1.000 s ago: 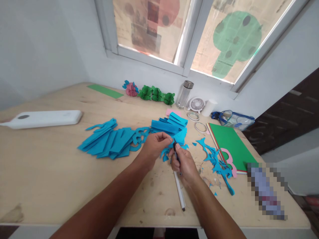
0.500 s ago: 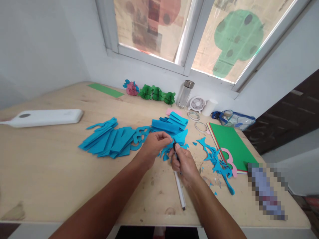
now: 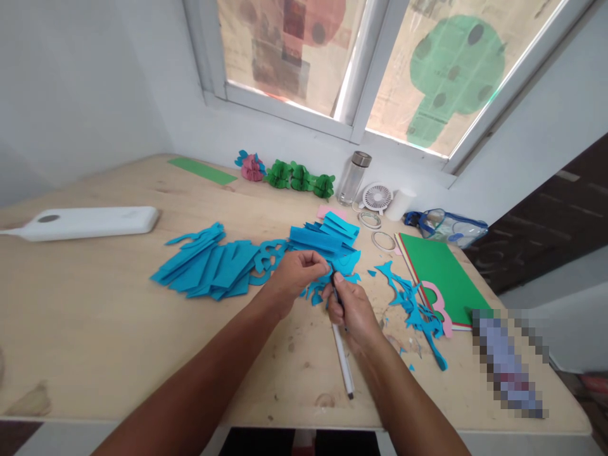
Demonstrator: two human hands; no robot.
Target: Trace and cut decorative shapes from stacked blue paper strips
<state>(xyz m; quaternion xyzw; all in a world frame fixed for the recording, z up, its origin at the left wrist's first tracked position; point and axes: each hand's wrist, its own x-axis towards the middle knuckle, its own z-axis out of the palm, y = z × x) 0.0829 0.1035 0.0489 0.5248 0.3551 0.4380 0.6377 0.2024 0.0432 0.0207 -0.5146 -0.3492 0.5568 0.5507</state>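
My left hand [image 3: 301, 272] is closed in a pinch on a small piece of blue paper [image 3: 348, 260], mostly beyond my fingertips. Close against it, my right hand [image 3: 350, 307] is wrapped round dark scissors [image 3: 335, 288], whose blades point up at the paper; my fingers hide much of them. Small blue scraps [image 3: 314, 294] lie on the table under my hands. Behind them is a pile of folded blue strips [image 3: 316, 240]. A larger stack of blue paper pieces [image 3: 213, 272] lies to the left, beside blue looped cutouts [image 3: 268, 259].
A white marker [image 3: 342, 361] lies below my right hand. To the right are tangled blue offcuts [image 3: 411, 304] and green paper sheets [image 3: 444, 278] with a pink cutout [image 3: 437, 307]. Tape rolls [image 3: 382, 240], a glass bottle [image 3: 354, 180] and a small fan [image 3: 377, 197] stand behind.
The blue paper's outer edge beyond my fingers looks rounder than before, where it had a pointed corner. Both hands stay in almost the same place.
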